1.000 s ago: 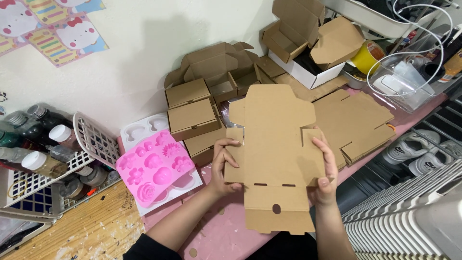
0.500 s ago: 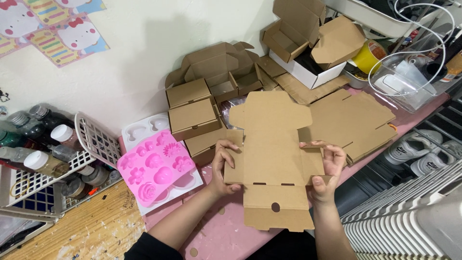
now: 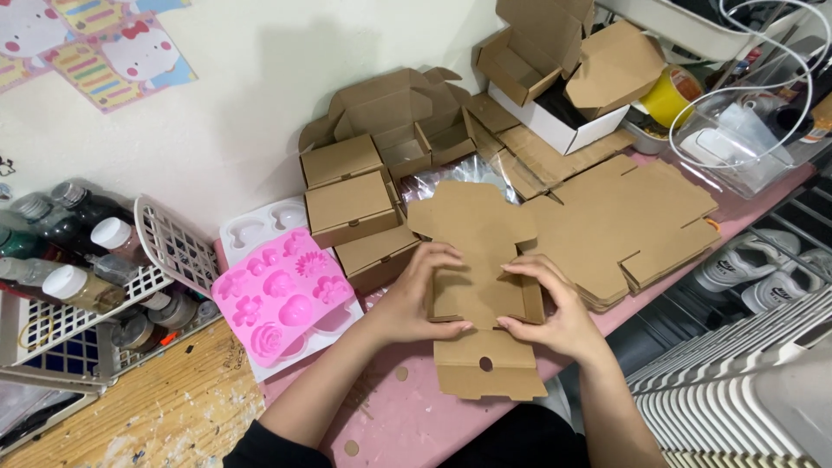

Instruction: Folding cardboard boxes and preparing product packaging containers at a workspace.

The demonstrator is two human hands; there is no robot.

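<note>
A flat brown cardboard box blank (image 3: 482,260) lies on the pink table (image 3: 416,416) in front of me, its side panels folded up. My left hand (image 3: 416,295) grips the left side panel, fingers curled over its top edge. My right hand (image 3: 555,308) holds the right side panel the same way. The front flap with a round hole lies flat toward me. The rounded lid flap points away from me.
Folded brown boxes (image 3: 351,204) stand stacked just left of the blank. A stack of flat blanks (image 3: 633,221) lies to the right. A pink silicone mould (image 3: 282,290) rests on a white one at left. A white basket (image 3: 104,295) of bottles stands far left.
Both hands moved inward and folded the blank's side panels upright. The blank went from held flat and raised to resting on the table.
</note>
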